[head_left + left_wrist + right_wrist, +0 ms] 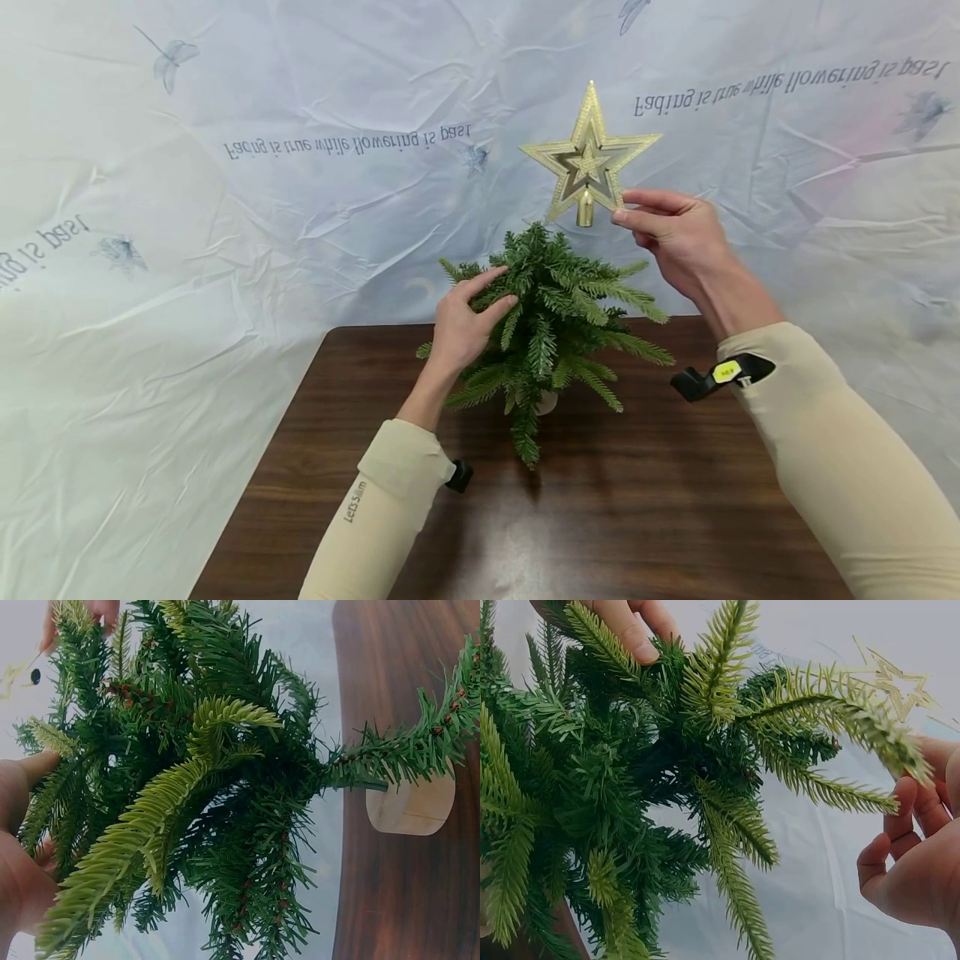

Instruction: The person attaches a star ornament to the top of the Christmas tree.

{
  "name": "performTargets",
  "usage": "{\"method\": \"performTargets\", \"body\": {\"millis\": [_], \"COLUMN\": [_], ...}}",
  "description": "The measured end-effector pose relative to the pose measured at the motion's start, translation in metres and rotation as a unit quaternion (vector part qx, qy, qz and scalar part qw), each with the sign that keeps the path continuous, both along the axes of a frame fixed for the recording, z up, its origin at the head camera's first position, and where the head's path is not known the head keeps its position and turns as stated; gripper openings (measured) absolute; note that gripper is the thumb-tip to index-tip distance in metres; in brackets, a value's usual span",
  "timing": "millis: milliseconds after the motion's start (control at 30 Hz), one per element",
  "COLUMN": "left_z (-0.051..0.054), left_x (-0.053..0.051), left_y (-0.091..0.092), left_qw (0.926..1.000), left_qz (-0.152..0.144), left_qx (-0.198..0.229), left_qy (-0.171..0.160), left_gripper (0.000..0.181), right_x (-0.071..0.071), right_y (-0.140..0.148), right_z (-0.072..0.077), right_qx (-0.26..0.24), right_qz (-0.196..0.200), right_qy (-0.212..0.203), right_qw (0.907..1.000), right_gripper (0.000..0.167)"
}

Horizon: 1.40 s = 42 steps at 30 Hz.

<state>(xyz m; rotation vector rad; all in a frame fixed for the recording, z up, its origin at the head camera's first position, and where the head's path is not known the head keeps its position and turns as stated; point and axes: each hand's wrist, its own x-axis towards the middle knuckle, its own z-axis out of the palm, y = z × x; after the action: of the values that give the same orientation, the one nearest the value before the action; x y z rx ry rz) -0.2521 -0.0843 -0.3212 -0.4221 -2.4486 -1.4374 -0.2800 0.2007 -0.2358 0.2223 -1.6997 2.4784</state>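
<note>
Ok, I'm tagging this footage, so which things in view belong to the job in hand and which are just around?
Part of the job:
- gold star, pinched by the right hand above the tree
- small green tree, its branches touched by the left hand

Just around:
- brown table under the tree
- printed sheet behind
- black wrist device on the right sleeve

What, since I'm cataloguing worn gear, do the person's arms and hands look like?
The left hand and right hand wear no gloves. The left sleeve and right sleeve are cream; dark lettering runs along the left one. Each cuff has a black device, the right device with a yellow label.
</note>
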Motion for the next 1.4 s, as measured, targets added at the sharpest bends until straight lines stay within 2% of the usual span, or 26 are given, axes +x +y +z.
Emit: {"method": "performTargets", "body": {"millis": [367, 533, 633, 867, 1400], "left_z": [0.0, -0.001, -0.001, 0.0, -0.002], "left_x": [-0.001, -0.001, -0.001, 0.0, -0.001], "left_y": [0.001, 0.001, 0.001, 0.002, 0.001], "left_qw": [1.0, 1.0, 1.0, 1.0, 1.0], "left_qz": [0.0, 0.004, 0.0, -0.003, -0.002], "left_qx": [-0.001, 0.001, 0.0, 0.002, 0.005], "left_qy": [-0.002, 0.0, 0.001, -0.001, 0.007], "left_gripper": [0.05, 0.05, 0.05, 0.05, 0.05], "right_x": [-0.005, -0.008, -0.01, -0.013, -0.022], "right_y": [-0.011, -0.015, -0.015, -0.017, -0.038], "right_z": [0.005, 0.012, 0.018, 0.031, 0.018], "right_qx": [0.039, 0.07, 0.085, 0.076, 0.081], "right_qz": [0.002, 0.006, 0.008, 0.017, 0.025], "right_qy": [0.001, 0.0, 0.013, 0.034, 0.016], "right_qw": [0.9992, 0.9975, 0.9962, 0.9964, 0.9963], "right_gripper": [0.022, 0.022, 0.021, 0.021, 0.023]}}
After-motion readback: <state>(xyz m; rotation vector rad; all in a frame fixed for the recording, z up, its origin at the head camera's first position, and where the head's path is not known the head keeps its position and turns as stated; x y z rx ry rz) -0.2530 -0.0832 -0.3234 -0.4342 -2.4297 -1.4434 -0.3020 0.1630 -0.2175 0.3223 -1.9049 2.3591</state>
